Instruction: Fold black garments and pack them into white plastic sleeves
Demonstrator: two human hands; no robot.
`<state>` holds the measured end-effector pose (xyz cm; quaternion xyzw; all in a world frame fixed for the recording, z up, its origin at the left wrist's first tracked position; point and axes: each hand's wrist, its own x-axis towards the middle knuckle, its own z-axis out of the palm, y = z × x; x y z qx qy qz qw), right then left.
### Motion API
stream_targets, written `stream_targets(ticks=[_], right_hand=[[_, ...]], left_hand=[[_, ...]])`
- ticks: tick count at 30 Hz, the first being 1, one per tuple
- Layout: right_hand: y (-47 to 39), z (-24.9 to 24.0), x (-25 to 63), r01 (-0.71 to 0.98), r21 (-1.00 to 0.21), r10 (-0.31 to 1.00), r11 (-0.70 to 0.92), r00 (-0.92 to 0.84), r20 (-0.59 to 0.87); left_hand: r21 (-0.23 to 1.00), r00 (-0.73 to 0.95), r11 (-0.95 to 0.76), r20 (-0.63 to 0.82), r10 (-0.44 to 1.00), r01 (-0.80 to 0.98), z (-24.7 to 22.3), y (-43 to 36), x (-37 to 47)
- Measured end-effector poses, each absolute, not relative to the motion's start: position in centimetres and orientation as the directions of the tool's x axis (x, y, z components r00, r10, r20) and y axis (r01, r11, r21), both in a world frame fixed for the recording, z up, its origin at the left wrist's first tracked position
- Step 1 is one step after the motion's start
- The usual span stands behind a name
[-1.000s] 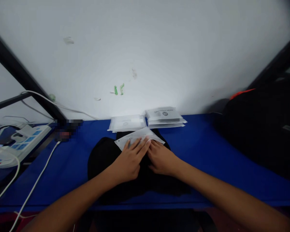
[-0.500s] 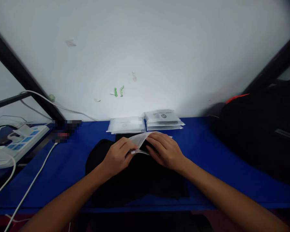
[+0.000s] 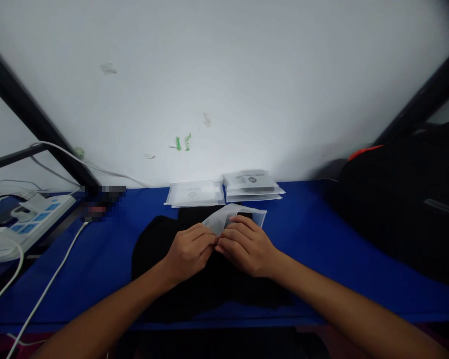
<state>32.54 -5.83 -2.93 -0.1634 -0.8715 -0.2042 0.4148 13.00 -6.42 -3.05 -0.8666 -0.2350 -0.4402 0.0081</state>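
A translucent plastic pouch (image 3: 221, 218) is held above a heap of black cloth (image 3: 209, 291) near the table's front. My left hand (image 3: 190, 249) pinches the pouch's near edge at its left. My right hand (image 3: 247, 244) meets it fingertip to fingertip, its fingers closed on the same near edge and covering part of the pouch. Something dark shows inside or behind the pouch by my right fingers. Just behind lie two piles of similar pouches, a flat one (image 3: 194, 193) on the left and a printed one (image 3: 252, 182) on the right.
The blue table (image 3: 314, 234) meets a pale wall. On the left are a white power strip (image 3: 33, 219), white cables (image 3: 56, 271) and a blurred dark item (image 3: 103, 202). A large black bag (image 3: 404, 199) with an orange edge fills the right side.
My right hand has moved left and slightly down, up against my left hand. The pouch's opening, parted before, is now pressed together at the fingertips, and more of its right corner shows.
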Motion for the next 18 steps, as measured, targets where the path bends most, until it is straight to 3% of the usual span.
stream_targets(ticks=[7,18], right_hand=[[-5.6,-2.7,32.5,0.485,0.215,0.177,0.848,-0.642,0.746],[-0.4,-1.4,39.5,0.644,0.076,0.497,0.761,-0.654,0.570]], left_hand=[[0.157,0.604,-0.895,0.687,0.403,0.418,-2.4,-6.1,12.3],[0.113,0.398,-0.855,0.849,0.348,0.506,-0.2,-4.9,9.8]])
